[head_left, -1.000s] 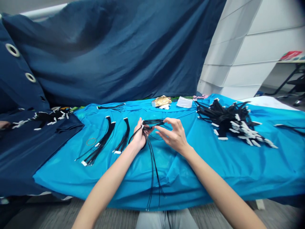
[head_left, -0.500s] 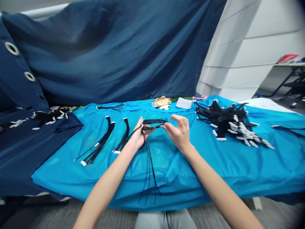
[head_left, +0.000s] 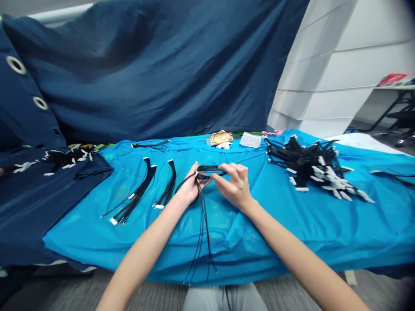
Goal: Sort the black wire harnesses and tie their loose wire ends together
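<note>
A black wire harness [head_left: 202,216] with a white connector is held above the blue cloth by my left hand [head_left: 189,186], whose fingers are closed around its upper part. Several loose wires dangle from it toward the table's front edge, and others loop to the right. At that loop, the bent fingers of my right hand [head_left: 234,183] pinch the black wires. Left of my hands lie a shorter harness [head_left: 170,183] and a longer pair of harnesses [head_left: 140,194], all black with white connectors. How the wires sit between my fingers is partly hidden.
A big heap of black harnesses [head_left: 308,162] with white ends lies at the right. Gold foil packaging [head_left: 219,138] and a white paper [head_left: 250,140] rest at the back. A rubber band [head_left: 123,191] lies at left. More harnesses [head_left: 65,159] are on the dark cloth.
My right hand has moved left along the wire loop, closer to my left hand. My left hand has shifted only slightly, still holding the harness.
</note>
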Available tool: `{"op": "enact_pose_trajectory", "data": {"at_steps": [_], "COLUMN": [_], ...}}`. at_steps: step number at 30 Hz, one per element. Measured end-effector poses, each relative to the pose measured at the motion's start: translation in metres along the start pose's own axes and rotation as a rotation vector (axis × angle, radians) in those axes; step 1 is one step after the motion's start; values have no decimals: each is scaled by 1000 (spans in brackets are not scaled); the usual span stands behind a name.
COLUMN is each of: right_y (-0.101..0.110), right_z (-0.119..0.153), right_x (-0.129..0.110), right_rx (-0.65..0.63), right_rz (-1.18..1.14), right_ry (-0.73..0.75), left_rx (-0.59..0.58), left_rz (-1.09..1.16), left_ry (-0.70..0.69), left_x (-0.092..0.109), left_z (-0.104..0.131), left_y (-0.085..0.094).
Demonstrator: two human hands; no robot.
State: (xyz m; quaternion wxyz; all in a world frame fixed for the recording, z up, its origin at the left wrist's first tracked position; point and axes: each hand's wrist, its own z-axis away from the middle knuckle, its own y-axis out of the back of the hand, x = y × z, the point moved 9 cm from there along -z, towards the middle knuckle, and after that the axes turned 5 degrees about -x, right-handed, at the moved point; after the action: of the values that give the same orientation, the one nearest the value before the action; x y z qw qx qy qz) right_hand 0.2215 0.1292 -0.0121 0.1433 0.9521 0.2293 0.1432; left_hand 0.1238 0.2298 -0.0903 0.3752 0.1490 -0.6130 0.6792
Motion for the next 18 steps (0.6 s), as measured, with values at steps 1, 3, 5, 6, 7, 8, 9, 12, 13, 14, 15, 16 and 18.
{"op": "enact_pose_trajectory", "data": {"at_steps": [1,3,5,6,7,8,9,12,13,14,15,16,18], "right_y": [0,-2,-6,-8,-9,-11,-12,-15,-15,-16,-16,-17,-18], "right_z": [0,1,2,2,3,3,4,5,6,7,7,7,7], "right_x": [-6,-18,-26,-28,-29,-29,-29,-28,-28,-28,-29,-29,-31], "right_rx": [10,-2,-32,-45,-57,-66,-74,-87,-85,-83,-84,-91,-120], "right_rz": [-29,-85,-131,-143,-147,-144,-138,-132,-137,-144,-151,-157,-165], "right_ry": [51,149,206,220,228,232,236,245,250,258,267,278,297], "left_rx": [-1,4,8,3,-3,-12,-18,-22,-18,-11,-2,3,13], "left_rz": [-23,-53,-51,-46,-45,-47,-57,-88,-92,-95,-99,-106,-130], "left_ry": [6,27,42,42,32,19,12,12,17,20,19,18,-1], "left_x": [-2,-7,-12,-14,-15,-15,-16,-17,-17,-18,-17,-17,-15], "left_z": [-1,-4,-6,-7,-8,-8,-8,-5,-4,-3,-2,-1,0], "left_y": [1,3,5,5,5,4,3,1,0,0,0,0,0]}}
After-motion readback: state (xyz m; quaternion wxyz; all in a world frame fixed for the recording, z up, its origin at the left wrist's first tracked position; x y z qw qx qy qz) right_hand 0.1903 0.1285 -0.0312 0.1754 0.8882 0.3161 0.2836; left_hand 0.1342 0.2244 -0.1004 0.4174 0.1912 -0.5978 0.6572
